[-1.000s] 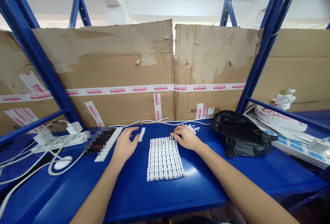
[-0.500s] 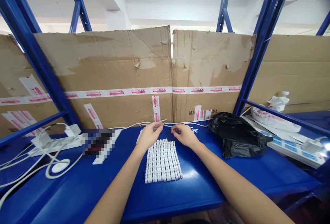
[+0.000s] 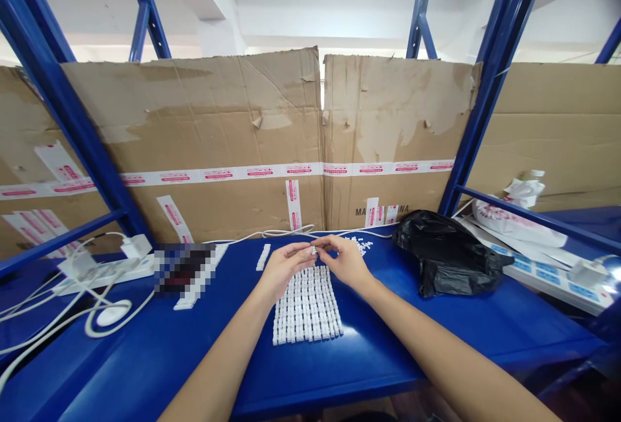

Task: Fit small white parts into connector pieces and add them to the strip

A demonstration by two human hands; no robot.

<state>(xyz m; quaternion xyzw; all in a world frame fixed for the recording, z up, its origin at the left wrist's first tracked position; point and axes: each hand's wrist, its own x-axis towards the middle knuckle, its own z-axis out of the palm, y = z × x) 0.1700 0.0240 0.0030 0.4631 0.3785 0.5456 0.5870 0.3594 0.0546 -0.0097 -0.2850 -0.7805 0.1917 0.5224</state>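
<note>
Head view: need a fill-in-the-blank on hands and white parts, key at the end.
1. The left hand and right hand meet at a small pale piece over the ____ (near/far) end of the white rows.
2. The loose white pieces lie nearer the ____ hand.
3. The short white strip lies to the ____ of the left hand.
4. The plastic bag is ____ in color.

Missing words: far; right; left; black.
</note>
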